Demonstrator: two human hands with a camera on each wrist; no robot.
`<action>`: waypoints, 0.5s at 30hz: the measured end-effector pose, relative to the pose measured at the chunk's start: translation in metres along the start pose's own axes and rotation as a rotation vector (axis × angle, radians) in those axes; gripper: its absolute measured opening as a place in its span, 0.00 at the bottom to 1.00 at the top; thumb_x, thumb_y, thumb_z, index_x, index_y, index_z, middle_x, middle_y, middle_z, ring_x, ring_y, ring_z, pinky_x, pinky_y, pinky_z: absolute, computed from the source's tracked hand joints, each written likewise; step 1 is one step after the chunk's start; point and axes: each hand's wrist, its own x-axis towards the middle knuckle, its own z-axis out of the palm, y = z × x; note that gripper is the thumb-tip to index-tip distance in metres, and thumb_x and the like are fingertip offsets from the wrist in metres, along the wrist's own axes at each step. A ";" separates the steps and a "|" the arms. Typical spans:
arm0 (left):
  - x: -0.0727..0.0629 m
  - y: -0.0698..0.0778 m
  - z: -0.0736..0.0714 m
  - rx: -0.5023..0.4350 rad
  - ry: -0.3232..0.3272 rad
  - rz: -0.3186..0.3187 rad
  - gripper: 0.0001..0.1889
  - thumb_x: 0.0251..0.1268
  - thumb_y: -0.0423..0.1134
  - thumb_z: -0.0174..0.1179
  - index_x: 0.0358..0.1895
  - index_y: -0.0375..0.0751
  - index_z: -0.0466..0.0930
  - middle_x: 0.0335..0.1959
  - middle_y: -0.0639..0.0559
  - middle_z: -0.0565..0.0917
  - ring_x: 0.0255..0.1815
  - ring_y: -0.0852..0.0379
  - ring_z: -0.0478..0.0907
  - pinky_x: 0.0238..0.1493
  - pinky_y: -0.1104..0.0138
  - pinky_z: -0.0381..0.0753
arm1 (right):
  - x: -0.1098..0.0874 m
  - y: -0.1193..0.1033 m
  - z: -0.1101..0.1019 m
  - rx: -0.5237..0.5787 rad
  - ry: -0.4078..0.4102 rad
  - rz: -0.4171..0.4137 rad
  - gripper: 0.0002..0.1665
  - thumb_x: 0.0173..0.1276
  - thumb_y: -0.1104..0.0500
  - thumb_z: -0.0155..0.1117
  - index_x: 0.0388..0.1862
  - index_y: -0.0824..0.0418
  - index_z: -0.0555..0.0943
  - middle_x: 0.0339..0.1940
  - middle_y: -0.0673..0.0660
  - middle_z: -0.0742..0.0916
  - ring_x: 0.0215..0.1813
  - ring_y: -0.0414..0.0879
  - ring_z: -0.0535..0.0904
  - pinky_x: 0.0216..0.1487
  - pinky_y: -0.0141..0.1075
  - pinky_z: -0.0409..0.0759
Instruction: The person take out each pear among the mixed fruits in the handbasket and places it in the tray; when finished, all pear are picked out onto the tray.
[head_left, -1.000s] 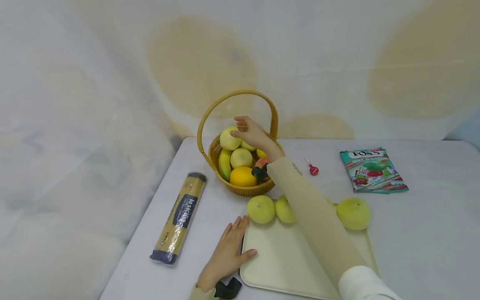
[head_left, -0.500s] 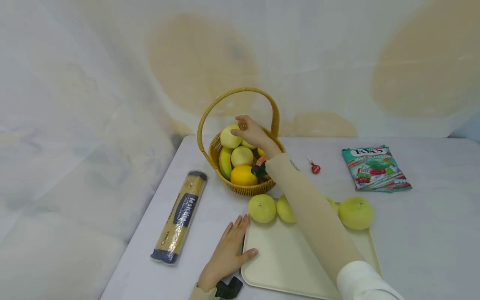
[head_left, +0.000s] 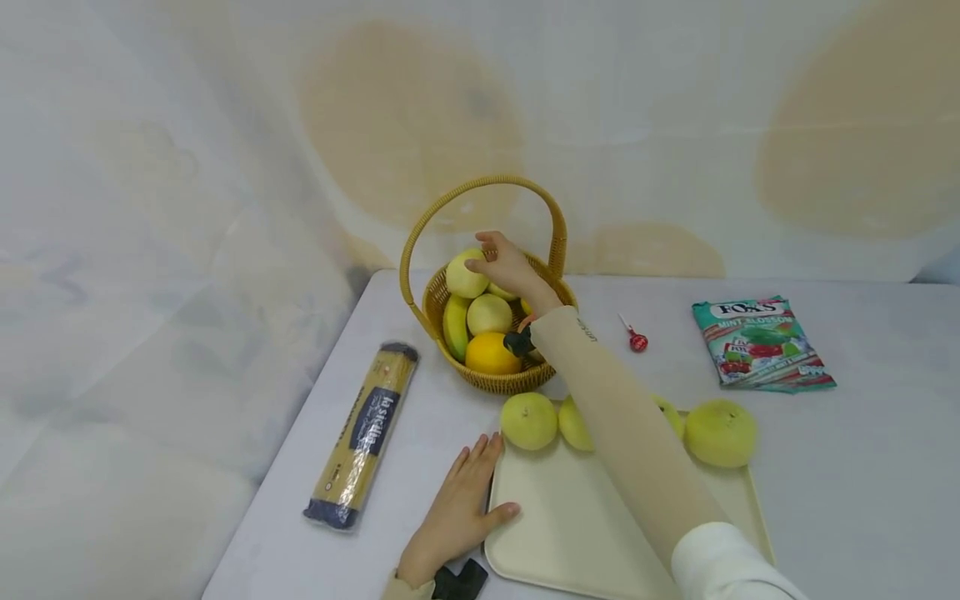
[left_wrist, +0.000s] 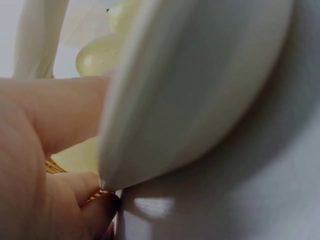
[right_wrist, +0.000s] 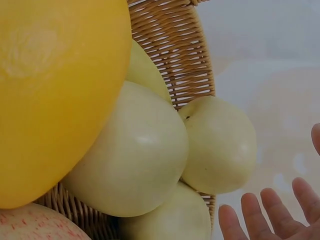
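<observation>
My right hand (head_left: 510, 268) is over the wicker basket (head_left: 498, 383), its thumb overlapping a pale green apple (head_left: 467, 277) in the head view. In the right wrist view, that hand's fingers (right_wrist: 272, 207) spread beside the apple, holding nothing. Around it in the basket lie another pale apple (head_left: 490, 315), a banana (head_left: 454, 325), a large yellow-orange fruit (head_left: 492, 354) and a red-speckled fruit (right_wrist: 37, 225). My left hand (head_left: 459, 510) rests at the left edge of the cream tray (head_left: 562, 525), fingers straight, thumb over the rim.
Several yellow-green round fruits (head_left: 529, 422) line the tray's far side, partly behind my right sleeve (head_left: 622, 417). A pack of spaghetti (head_left: 363, 433) lies left. Farther right are a red lollipop (head_left: 637, 342) and a green candy bag (head_left: 763, 343). The basket's handle (head_left: 483, 182) arches above the fruit.
The whole head view has drifted slightly, with things now a little farther right. Both hands keep nearly the same place relative to basket and tray.
</observation>
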 end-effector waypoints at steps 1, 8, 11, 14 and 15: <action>0.000 0.000 0.000 0.000 0.002 0.002 0.45 0.65 0.61 0.55 0.76 0.36 0.51 0.77 0.44 0.56 0.80 0.45 0.49 0.79 0.48 0.45 | 0.000 0.000 0.000 0.002 -0.002 0.001 0.37 0.73 0.51 0.56 0.76 0.56 0.56 0.76 0.61 0.64 0.77 0.55 0.60 0.76 0.46 0.63; -0.004 0.002 0.001 0.017 0.012 0.023 0.45 0.65 0.60 0.55 0.76 0.35 0.51 0.77 0.43 0.57 0.79 0.44 0.51 0.79 0.48 0.46 | 0.001 0.007 0.002 0.011 -0.003 0.019 0.38 0.73 0.51 0.57 0.76 0.56 0.55 0.77 0.61 0.62 0.78 0.53 0.57 0.77 0.44 0.61; -0.007 0.004 0.001 0.016 0.009 0.023 0.45 0.65 0.60 0.55 0.76 0.35 0.51 0.77 0.42 0.57 0.79 0.43 0.51 0.78 0.48 0.47 | 0.000 0.010 0.004 0.014 -0.005 0.023 0.38 0.73 0.51 0.57 0.76 0.56 0.55 0.77 0.61 0.62 0.78 0.54 0.57 0.77 0.44 0.61; -0.009 0.006 0.001 0.016 0.014 0.020 0.45 0.65 0.60 0.55 0.76 0.35 0.52 0.77 0.42 0.57 0.79 0.43 0.51 0.78 0.47 0.47 | 0.000 0.010 0.006 0.010 -0.006 0.017 0.38 0.73 0.51 0.57 0.76 0.56 0.55 0.77 0.62 0.62 0.78 0.54 0.58 0.77 0.44 0.61; -0.010 0.006 0.000 0.014 0.015 0.020 0.44 0.65 0.60 0.55 0.76 0.35 0.52 0.77 0.42 0.57 0.79 0.43 0.50 0.78 0.47 0.47 | 0.000 0.010 0.007 0.007 -0.002 0.014 0.38 0.73 0.51 0.57 0.76 0.56 0.56 0.77 0.62 0.62 0.78 0.54 0.58 0.77 0.44 0.61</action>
